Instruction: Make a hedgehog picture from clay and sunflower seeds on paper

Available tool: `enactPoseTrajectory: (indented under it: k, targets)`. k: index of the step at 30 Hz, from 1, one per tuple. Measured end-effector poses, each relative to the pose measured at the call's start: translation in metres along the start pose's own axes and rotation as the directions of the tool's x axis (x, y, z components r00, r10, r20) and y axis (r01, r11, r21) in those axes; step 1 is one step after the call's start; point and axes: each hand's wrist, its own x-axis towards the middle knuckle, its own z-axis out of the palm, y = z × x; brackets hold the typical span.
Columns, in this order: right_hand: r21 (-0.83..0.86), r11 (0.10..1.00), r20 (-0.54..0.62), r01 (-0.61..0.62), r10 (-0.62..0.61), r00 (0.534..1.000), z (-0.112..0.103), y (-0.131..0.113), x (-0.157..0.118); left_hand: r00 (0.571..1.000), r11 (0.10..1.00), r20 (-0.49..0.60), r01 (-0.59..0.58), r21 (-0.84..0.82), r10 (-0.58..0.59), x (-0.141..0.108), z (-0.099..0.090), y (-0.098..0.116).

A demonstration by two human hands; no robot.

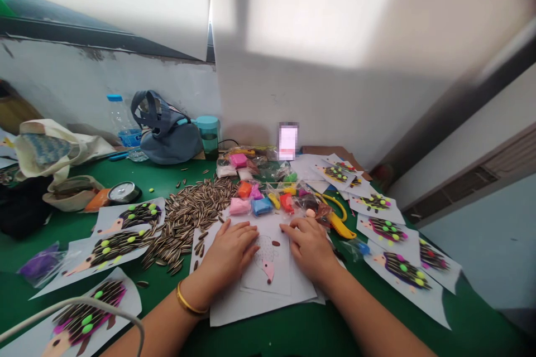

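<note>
A white sheet with a hedgehog drawing [264,251] lies in front of me, its face covered in pink clay with a dark nose and eye, and a brown oval near the top. My left hand [229,251] rests flat on the left side of the papers, fingers spread, holding nothing. On the right side my right hand [312,245] touches the sheet's edge with its fingers apart and no object in them. A larger stack of white paper [234,309] lies underneath. Sunflower seeds [192,212] are heaped to the left of the papers.
Bagged clay pieces [262,206] lie beyond the hands. Finished hedgehog pictures [406,279] lie right, others [113,251] left. A blue bag [170,136], a teal-lidded cup [208,136] and a lit phone [288,141] stand at the back. A pale cable [104,305] crosses the lower left.
</note>
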Motion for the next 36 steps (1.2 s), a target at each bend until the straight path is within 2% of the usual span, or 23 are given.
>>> enactPoseTrajectory:
  k: [13, 22, 28, 36]
  targets:
    - [-0.038, 0.999, 0.054, 0.024, -0.022, 0.998, -0.0006, -0.0025, -0.0009, 1.0, 1.0, 0.022, 0.011, 0.022, -0.011, 0.0012, -0.0014, 0.0034]
    - [0.012, 0.999, 0.04, 0.039, -0.04, 0.998, -0.0016, -0.0017, -0.0007, 0.999, 1.0, -0.035, -0.017, 0.017, 0.017, 0.0006, 0.0022, 0.0021]
    - [0.091, 0.996, -0.022, 0.023, -0.021, 1.0, -0.0005, 0.0032, 0.0041, 0.999, 1.0, -0.048, -0.024, 0.008, 0.025, 0.0001, 0.0018, 0.0022]
    - [0.068, 0.996, 0.007, 0.061, -0.061, 0.998, -0.0011, -0.0008, -0.0008, 0.999, 1.0, -0.038, -0.015, 0.017, 0.015, 0.0007, 0.0019, 0.0032]
